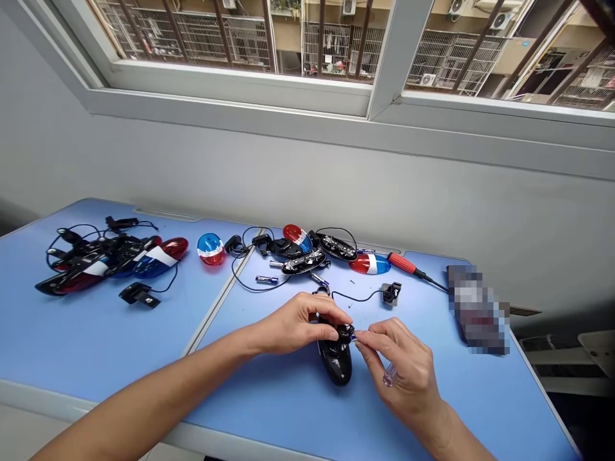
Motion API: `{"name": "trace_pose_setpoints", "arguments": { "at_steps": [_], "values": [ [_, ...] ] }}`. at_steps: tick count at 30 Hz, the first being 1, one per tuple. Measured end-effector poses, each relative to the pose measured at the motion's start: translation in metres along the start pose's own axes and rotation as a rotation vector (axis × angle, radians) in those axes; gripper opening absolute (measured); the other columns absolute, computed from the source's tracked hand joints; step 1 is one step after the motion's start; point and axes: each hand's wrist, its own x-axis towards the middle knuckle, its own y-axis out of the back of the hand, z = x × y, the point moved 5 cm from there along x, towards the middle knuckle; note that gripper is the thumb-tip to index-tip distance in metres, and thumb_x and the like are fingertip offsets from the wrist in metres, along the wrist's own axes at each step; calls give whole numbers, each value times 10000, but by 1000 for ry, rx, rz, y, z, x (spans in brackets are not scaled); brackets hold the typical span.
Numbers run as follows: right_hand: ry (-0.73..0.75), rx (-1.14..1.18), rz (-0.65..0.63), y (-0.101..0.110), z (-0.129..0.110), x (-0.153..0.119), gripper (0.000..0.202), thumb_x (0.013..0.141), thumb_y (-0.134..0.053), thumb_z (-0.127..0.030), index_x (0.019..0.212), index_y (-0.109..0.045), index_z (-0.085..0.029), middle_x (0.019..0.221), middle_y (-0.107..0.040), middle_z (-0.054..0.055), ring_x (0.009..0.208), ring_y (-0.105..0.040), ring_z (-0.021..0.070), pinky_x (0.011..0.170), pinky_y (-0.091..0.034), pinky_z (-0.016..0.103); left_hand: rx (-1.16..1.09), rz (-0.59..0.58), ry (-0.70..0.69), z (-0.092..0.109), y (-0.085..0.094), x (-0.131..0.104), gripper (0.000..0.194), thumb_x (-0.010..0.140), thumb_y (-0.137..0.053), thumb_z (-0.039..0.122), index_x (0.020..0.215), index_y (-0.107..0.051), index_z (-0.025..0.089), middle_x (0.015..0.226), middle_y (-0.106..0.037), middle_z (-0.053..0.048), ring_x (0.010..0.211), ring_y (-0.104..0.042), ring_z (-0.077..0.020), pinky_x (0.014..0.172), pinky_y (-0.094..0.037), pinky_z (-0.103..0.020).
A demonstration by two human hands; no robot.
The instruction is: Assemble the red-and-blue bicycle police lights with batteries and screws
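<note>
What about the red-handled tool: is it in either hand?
No: the red-handled tool lies on the blue table, apart from both the left hand and the right hand.

Markings: none legible.
We note pale marks on the dark blue battery (266, 280) left of centre, too small for us to read; the dark object (473, 310) at right is pixelated, so we read nothing on it.

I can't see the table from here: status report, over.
Left hand: gripping black oval unit. Right hand: pinching small blue item at its edge. Loose batteries, red-handled screwdriver beyond, not between the hands.
</note>
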Motion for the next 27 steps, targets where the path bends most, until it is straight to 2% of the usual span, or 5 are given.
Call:
{"name": "trace_pose_setpoints", "arguments": {
  "at_steps": [12,15,21,23,27],
  "values": [
    [30,65,-74,-8,-6,-4,202,846,-612,-44,974,-659,-192,752,-629,33,662,-575,128,547,-470,235,0,-33,-11,-7,3,3,178,806,-713,247,960,-757,170,981,-714,-70,951,-626,-189,889,-463,-293],
    [30,204,-199,-12,-10,-6,183,863,-581,-58,976,-645,-187,785,-639,34,671,-590,120,567,-481,226,41,-41,41,-6,4,2,171,808,-693,239,950,-744,158,943,-725,-59,872,-634,-169,830,-479,-265],
    [10,274,-668,-17,-16,-14,277,788,-474,7,858,-605,-226,784,-661,-27,669,-608,99,627,-467,220,35,-48,117,-3,-3,-3,155,769,-684,193,911,-740,166,887,-728,-31,824,-624,-162,785,-490,-253],
    [24,221,-693,-15,-15,-14,297,768,-471,24,854,-597,-231,781,-666,-38,694,-619,102,628,-455,219,-6,-41,147,-4,-6,-4,153,757,-684,190,896,-742,166,866,-725,-27,808,-618,-162,768,-490,-253],
    [86,89,-620,-13,-9,-12,278,820,-464,5,900,-601,-224,797,-665,-14,698,-613,119,560,-418,225,-69,-29,194,-5,-7,-5,158,749,-675,198,885,-743,157,862,-722,-33,816,-615,-168,769,-489,-258]
  ]
}}
